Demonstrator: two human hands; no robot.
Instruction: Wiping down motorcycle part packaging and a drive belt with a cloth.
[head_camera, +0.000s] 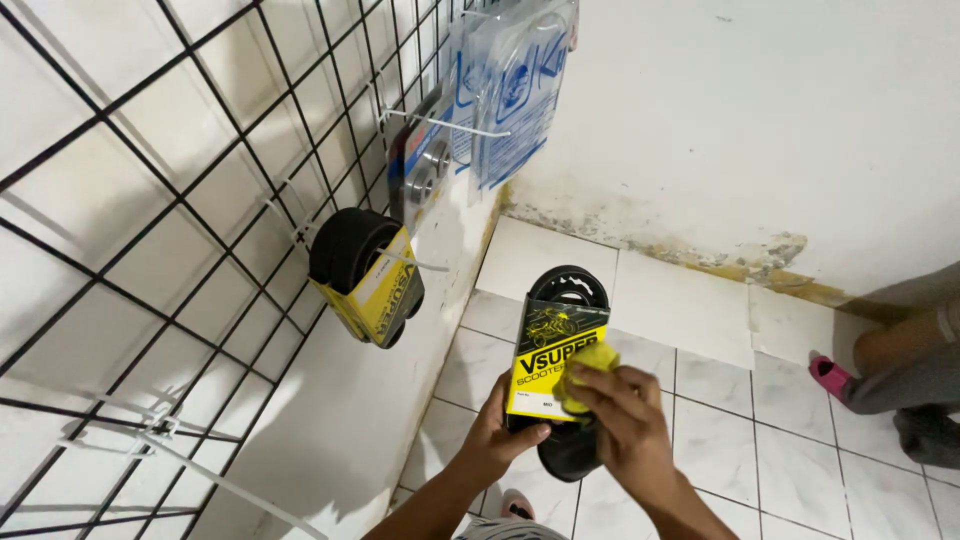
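Black belt (566, 300) wears yellow-and-black card sleeve (550, 358).

Hidden or cut off, for your record: your right hand (625, 425) covers the lower right of the black belt's (568, 300) yellow sleeve; the yellow cloth (590, 365) is mostly buried under your fingers; your forearms leave by the bottom edge; another person's leg (905, 365) is cut by the right edge; the hanging clear packets (510, 80) are cropped at the top, contents unclear.
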